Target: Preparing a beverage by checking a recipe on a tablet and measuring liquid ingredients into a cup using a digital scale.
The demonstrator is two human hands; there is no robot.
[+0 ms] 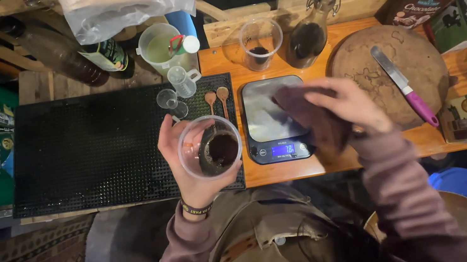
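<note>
Left hand (pixel 184 162) grips a clear plastic cup (pixel 209 147) holding dark liquid, fingers wrapped around its wall, above the black rubber mat (pixel 90 153). Just right, the right hand (pixel 347 106) presses a brownish cloth (pixel 314 113), fingers together, onto the digital scale (pixel 265 112). Beyond lies a pink-handled knife (pixel 403 85) on a round wooden board (pixel 418 53).

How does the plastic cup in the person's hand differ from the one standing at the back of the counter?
The held cup is gripped in the left hand over the black mat; the back cup stands free on the wooden counter. The held cup holds plenty of dark liquid; the back cup shows only a small dark patch. Both are clear plastic.
</note>
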